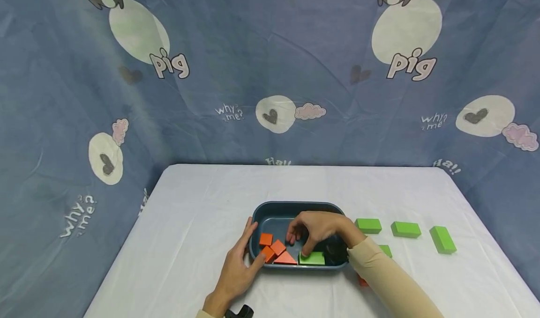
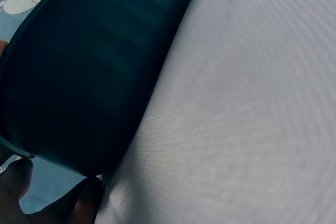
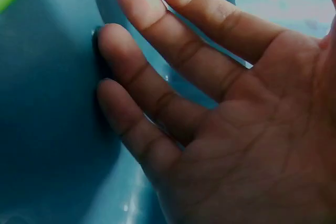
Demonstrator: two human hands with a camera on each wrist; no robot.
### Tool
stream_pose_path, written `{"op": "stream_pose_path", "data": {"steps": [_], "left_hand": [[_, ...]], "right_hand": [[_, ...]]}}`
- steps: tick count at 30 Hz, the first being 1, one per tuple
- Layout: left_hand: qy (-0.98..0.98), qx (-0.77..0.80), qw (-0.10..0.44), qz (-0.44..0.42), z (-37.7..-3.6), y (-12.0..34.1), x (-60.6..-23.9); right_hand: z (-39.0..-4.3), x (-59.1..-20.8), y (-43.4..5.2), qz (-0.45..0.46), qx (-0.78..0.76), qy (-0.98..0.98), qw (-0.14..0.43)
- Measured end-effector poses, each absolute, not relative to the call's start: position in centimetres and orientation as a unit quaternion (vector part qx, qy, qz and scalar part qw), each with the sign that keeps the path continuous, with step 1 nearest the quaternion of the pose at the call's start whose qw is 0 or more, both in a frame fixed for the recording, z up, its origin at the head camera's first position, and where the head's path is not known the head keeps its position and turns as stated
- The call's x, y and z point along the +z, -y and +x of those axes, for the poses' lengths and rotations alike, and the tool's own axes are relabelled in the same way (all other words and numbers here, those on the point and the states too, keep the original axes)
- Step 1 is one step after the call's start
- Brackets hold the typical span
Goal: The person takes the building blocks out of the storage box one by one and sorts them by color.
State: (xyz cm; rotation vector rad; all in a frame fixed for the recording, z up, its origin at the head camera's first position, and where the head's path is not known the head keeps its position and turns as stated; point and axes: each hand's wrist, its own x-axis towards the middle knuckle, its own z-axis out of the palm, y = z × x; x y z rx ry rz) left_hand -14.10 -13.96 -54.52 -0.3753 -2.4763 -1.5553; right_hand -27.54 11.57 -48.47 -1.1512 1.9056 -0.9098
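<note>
Right hand (image 1: pixel 314 231) sits inside the dark blue tray (image 1: pixel 295 208), palm down and fingers loosely spread, holding nothing; the right wrist view shows the fingers (image 3: pixel 157 103) straight and resting against the tray's inner wall. Its fingertips lie just above the green block (image 1: pixel 312 258) that sits in the tray's near right corner, so the step in hand looks like setting that block down and letting go of it. Left hand (image 1: pixel 236 271) steadies the tray from outside, its open fingers pressed flat against the near left rim, close to the orange blocks (image 1: pixel 273 250) clustered in the left part of the tray.

On the white-covered counter (image 1: pixel 190 205), three more green blocks (image 1: pixel 405 229) lie in a row well to the right of the tray, with another partly hidden behind the right sleeve. The next move probably calls for lifting the right hand clear of the tray and reaching rightward to the nearest green block, while the left hand braces the tray.
</note>
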Motion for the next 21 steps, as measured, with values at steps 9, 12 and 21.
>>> {"op": "stream_pose_path", "data": {"steps": [9, 12, 21], "left_hand": [[0.840, -0.520, 0.093, -0.121, -14.1, 13.8, -54.4], [0.840, -0.521, 0.092, -0.120, -14.0, 13.8, -54.3], [0.838, -0.524, 0.093, -0.125, -14.1, 13.8, -54.5]], "right_hand": [[-26.8, -49.0, -11.3, -0.423, -0.329, -0.745, 0.398], [-26.6, -48.9, -11.2, -0.411, -0.327, -0.748, 0.406], [-26.2, -48.8, -11.2, -0.409, -0.306, -0.763, 0.395]]}}
